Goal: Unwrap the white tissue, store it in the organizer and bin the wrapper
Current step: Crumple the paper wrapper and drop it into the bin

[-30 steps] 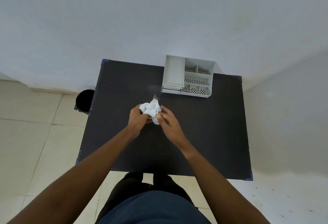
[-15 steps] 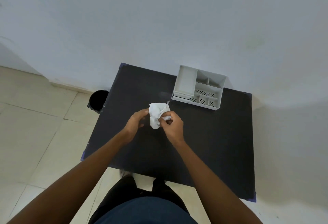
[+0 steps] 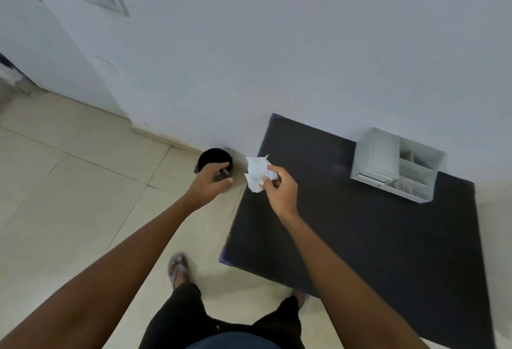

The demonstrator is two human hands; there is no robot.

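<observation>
My right hand (image 3: pixel 280 191) pinches the crumpled white tissue (image 3: pixel 256 173) above the left edge of the black table (image 3: pixel 346 238). My left hand (image 3: pixel 207 185) reaches out over the small black bin (image 3: pixel 211 156) on the floor, fingers curled around a thin greyish sliver that looks like the wrapper (image 3: pixel 225 172). The white organizer (image 3: pixel 374 152) stands at the table's far right, against the wall, with one large compartment and several small ones. Some small compartments hold pale items.
The bin stands on the beige tiled floor against the white wall, just left of the table. My sandalled foot (image 3: pixel 178 267) is on the floor near the table's front left corner.
My view has swung left toward the bin. My hands have parted: the left moved off the table to above the bin, while the right kept the tissue and shifted to the table's left edge.
</observation>
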